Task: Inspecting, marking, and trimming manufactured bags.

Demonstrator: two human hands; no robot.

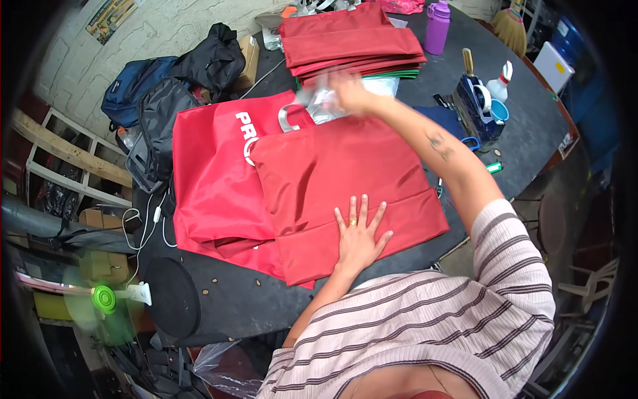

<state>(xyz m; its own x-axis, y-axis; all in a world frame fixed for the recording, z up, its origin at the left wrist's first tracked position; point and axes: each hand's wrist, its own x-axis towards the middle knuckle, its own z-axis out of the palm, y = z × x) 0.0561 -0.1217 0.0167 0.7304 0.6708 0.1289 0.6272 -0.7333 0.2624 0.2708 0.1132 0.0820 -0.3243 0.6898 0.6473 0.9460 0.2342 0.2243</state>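
Note:
My left hand (359, 241) lies flat, fingers spread, on a folded red cloth piece (345, 159), near its front fold. A ring shows on one finger. My right arm reaches across to the far side of the cloth. There my right hand (351, 93) is smeared by motion, over clear plastic sheeting (382, 86); whether it grips any of it cannot be made out. Under the folded piece, to the left, lies a brighter red fabric bag (212, 173) with white lettering. A pale grey curved strip (287, 118) sticks up by its upper edge.
A stack of folded red and green cloth (352, 46) lies at the back beside a purple bottle (436, 28). At right are a dark tool caddy (480, 110) and spray bottle (500, 83). Backpacks (156, 113) stand left; a green fan (104, 299) is at lower left.

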